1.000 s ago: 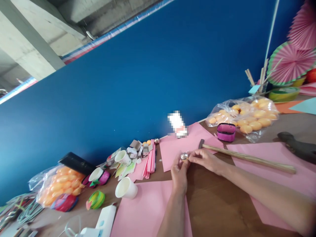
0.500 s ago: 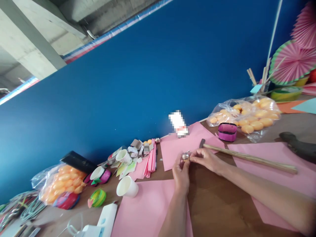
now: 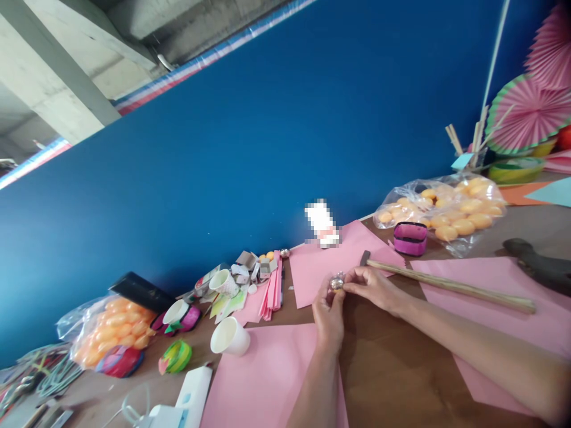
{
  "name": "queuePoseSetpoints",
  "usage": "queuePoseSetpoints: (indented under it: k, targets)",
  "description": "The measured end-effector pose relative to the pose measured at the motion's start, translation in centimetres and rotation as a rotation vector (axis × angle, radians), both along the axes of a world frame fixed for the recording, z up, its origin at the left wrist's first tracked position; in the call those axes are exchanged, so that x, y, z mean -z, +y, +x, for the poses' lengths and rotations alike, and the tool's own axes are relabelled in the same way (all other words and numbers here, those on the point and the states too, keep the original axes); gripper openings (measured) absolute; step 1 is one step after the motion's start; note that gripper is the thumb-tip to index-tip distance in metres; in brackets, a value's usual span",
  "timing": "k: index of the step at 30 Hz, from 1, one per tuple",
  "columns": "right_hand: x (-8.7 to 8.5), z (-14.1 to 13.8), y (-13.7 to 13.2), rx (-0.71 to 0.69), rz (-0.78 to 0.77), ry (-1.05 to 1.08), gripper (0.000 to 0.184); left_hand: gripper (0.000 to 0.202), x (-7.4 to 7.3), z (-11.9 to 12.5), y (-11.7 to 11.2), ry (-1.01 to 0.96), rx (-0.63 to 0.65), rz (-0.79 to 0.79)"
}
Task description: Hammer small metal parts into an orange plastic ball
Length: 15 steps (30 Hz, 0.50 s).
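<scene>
I see the small silvery piece [image 3: 336, 282] above the worktop [image 3: 388, 368], pinched between the thumb and fingers of the left hand [image 3: 329, 316]. The right hand [image 3: 373, 289] meets it from the right, thumb and forefinger close together at its edge; I cannot tell whether they grip it. Just beyond both hands I have a pink sheet [image 3: 325, 261]. Right of that lies a hammer [image 3: 450, 286], its head near the right hand. Well to the left, I make out a white cup [image 3: 229, 337].
</scene>
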State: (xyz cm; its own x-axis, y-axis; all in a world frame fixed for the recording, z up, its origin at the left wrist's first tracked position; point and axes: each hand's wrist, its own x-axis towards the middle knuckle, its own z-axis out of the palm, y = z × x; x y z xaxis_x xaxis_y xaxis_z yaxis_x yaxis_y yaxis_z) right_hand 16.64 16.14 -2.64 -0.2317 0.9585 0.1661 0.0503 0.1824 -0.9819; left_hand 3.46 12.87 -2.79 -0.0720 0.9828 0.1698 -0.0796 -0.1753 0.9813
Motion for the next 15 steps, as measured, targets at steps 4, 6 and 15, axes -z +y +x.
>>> queuePoseSetpoints:
  k: [4, 6, 15]
  targets:
    - [-0.09, -0.03, -0.01, -0.019, -0.005, 0.081, 0.02, 0.045, 0.07, 0.02, 0.03, -0.192, 0.051, -0.064]
    - [0.03, -0.05, 0.03, -0.019, 0.008, 0.093, 0.019, 0.046, 0.15, 0.01, 0.09, -0.267, 0.076, -0.082]
    - [0.39, -0.46, -0.18, -0.003, 0.108, 0.073, 0.021, 0.042, 0.39, -0.01, 0.24, -0.337, 0.052, -0.117]
